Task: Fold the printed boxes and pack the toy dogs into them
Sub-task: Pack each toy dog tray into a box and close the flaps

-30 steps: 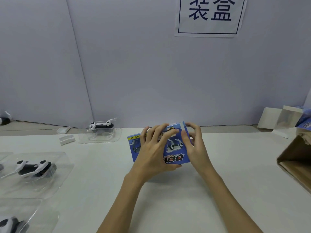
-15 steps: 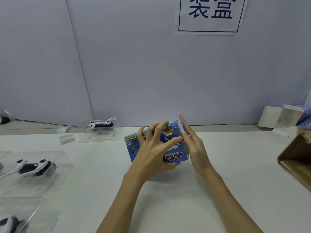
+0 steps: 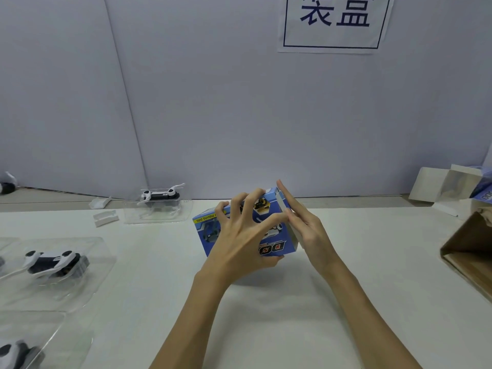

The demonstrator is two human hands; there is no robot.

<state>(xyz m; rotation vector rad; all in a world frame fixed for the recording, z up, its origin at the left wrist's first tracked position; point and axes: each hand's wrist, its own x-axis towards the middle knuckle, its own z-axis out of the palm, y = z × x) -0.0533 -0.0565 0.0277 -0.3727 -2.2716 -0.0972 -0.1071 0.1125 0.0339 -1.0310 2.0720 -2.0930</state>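
Blue printed box (image 3: pixel 277 242) sits above the middle of the white table (image 3: pixel 266 328), held up between both hands and already squared into shape. The left hand (image 3: pixel 239 241) grips it across the printed front, fingers spread and curled over the top edge, thumb underneath. The right hand (image 3: pixel 303 225) lies flat against the box's right end with fingers straight, pressing the grey end flap (image 3: pixel 282 206) inward; that flap looks not fully tucked. Whether a toy dog is inside this box cannot be told from here.

By my reading the task is early to midway: one box is near closing and several dogs are unpacked. One toy dog (image 3: pixel 161 195) rests in a clear plastic tray (image 3: pixel 183 214) at the far left of the table, another toy dog (image 3: pixel 53 262) lies in a nearer tray (image 3: pixel 101 262), and part of a third shows at the bottom left corner.

At the right edge a brown carton (image 3: pixel 468 254) stands open, its contents hidden. Beyond it lie unfolded box blanks (image 3: pixel 436 187).
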